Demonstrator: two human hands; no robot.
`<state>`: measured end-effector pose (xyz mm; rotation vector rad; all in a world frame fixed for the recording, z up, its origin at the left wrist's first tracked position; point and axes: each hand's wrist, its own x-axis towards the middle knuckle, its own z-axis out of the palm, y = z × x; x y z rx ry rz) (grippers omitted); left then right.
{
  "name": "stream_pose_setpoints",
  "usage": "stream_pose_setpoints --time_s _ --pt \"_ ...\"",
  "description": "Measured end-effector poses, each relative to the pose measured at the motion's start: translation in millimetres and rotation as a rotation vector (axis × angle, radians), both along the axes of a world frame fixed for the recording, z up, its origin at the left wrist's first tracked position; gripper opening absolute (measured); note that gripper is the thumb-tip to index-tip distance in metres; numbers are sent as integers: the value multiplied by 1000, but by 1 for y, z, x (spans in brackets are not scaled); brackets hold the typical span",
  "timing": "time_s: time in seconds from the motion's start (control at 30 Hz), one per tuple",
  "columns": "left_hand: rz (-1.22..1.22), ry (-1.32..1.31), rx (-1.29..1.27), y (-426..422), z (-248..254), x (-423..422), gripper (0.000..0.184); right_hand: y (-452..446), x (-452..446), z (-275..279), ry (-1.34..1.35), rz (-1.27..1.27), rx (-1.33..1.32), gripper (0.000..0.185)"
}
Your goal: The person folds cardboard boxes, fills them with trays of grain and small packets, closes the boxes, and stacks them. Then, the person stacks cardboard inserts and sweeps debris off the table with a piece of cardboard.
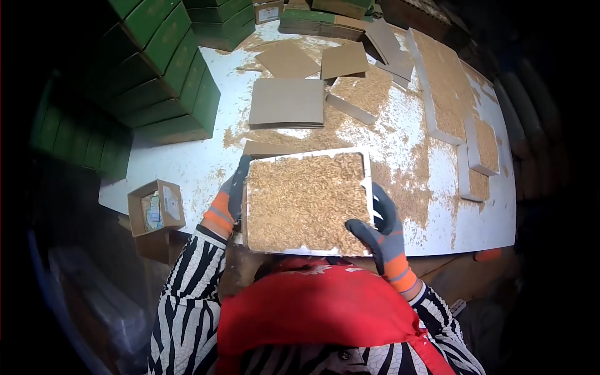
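Note:
A shallow white box (pixel 369 164) full of loose tan husks or shavings (pixel 306 203) is held up in front of my chest, over the table's near edge. My left hand (pixel 236 194), in a dark grey and orange glove, grips the box's left side; its fingertips are hidden behind the box. On the right side, my right hand (pixel 382 228) wraps the edge, with the thumb over the filling at the lower right corner and the fingers against the outer wall. A brown cardboard piece (pixel 265 148) shows just behind the box's far left corner.
On the white table (pixel 475 225), strewn with husks, lie stacked cardboard sheets (pixel 287 103) and husk-filled trays (pixel 447 87) at right. Green boxes (pixel 187 94) are piled high at left. A small open carton (pixel 156 209) with packets stands at the near left edge.

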<state>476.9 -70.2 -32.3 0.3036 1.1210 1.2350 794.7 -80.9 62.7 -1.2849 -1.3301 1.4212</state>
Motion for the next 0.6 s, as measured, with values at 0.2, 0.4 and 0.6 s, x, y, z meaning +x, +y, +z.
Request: stream_pose_setpoints --time_s 0.2,0.4,0.6 --pt "-8 434 74 4 -84 -26 46 32 -13 0 -271 256 44 72" --pt "112 286 40 -1 -20 6 56 40 -38 69 -227 157 -127 91" --pt "75 -213 -27 4 14 5 53 39 -20 32 -149 195 -261 85"
